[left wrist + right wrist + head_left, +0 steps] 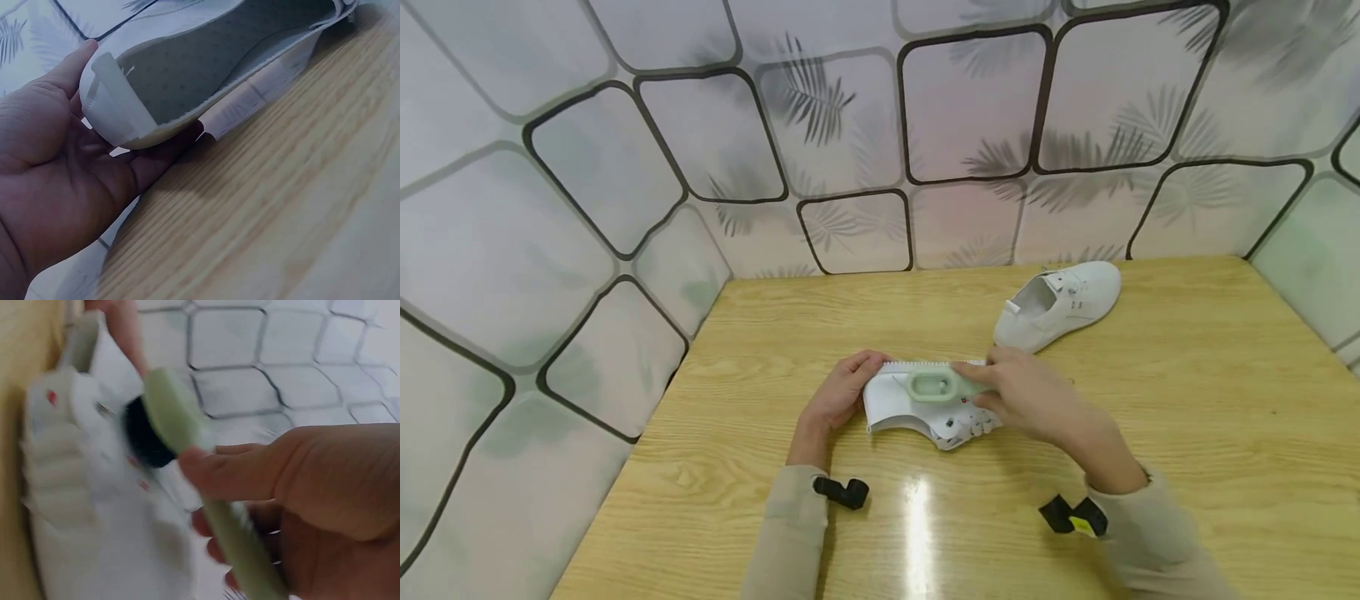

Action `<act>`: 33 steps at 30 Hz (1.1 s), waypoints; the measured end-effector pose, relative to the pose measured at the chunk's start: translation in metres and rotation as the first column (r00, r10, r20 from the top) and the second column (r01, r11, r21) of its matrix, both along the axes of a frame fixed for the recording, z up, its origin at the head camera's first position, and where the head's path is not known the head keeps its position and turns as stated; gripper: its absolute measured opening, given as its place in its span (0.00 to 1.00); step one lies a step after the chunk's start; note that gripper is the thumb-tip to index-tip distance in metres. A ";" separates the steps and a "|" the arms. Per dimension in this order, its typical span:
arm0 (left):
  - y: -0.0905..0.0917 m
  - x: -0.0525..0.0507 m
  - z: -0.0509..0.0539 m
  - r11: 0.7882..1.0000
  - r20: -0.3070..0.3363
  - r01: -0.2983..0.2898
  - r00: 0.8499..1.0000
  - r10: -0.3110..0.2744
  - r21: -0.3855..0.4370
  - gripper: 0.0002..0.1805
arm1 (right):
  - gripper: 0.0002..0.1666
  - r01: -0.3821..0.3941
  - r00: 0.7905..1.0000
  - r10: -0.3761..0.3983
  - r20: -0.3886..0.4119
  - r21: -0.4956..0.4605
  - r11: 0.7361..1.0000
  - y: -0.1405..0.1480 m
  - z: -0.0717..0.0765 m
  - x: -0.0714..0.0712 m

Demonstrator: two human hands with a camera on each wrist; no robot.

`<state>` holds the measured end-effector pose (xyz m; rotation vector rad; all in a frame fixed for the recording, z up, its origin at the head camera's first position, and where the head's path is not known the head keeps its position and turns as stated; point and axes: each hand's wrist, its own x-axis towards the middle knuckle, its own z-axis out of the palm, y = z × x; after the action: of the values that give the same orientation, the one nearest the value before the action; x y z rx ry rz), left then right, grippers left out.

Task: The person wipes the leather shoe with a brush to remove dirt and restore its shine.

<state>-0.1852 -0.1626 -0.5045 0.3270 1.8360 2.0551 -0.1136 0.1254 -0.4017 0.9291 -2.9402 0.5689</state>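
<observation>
Over wooden surface (700,500), gripping shoe (925,414) by heel (115,103) in left hand (838,392), pinching brush (172,412) in right hand (1037,396), bristles (145,434) at its side; scrubbing, seemingly! Next, likely: steady heel, light strokes.

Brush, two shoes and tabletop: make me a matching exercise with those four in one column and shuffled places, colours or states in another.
1. Brush
2. Nearer shoe
3. Farther shoe
4. Tabletop

A. Held at the heel by the left grip
B. Yellowish wood grain
C. Pale green, in the right grip
D. Lying toward the tabletop's back edge

Pairs: 1-C; 2-A; 3-D; 4-B
</observation>
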 end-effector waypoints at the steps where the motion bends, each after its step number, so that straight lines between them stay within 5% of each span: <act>1: 0.000 0.000 0.000 1.000 0.005 -0.002 1.000 0.002 -0.005 0.14 | 0.30 0.018 0.999 -0.017 0.047 -0.008 1.000 0.009 0.003 0.001; 6: -0.001 0.000 0.002 1.000 0.006 -0.001 1.000 0.001 -0.026 0.15 | 0.30 0.061 0.984 -0.060 0.169 0.002 0.998 0.035 0.013 0.005; 13: -0.004 0.001 0.000 1.000 -0.001 -0.001 1.000 0.001 -0.021 0.15 | 0.29 -0.046 0.994 0.040 0.105 0.053 0.998 0.007 0.003 0.003; 20: -0.001 -0.002 -0.001 0.999 -0.001 -0.004 1.000 0.004 -0.043 0.16 | 0.29 0.058 0.966 -0.063 0.249 0.028 0.998 0.043 0.019 0.007; 28: -0.002 0.000 0.003 0.998 0.015 -0.014 1.000 0.015 -0.063 0.19 | 0.29 -0.010 0.992 0.002 0.126 0.059 0.998 0.024 0.008 0.006; 33: 0.002 0.001 0.001 0.998 0.004 -0.005 1.000 0.005 -0.066 0.17 | 0.29 -0.022 0.981 0.014 0.193 0.040 0.999 0.019 0.007 0.005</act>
<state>-0.1843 -0.1603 -0.5034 0.3002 1.8986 1.9923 -0.1087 0.1440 -0.3951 0.9565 -3.1291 0.6338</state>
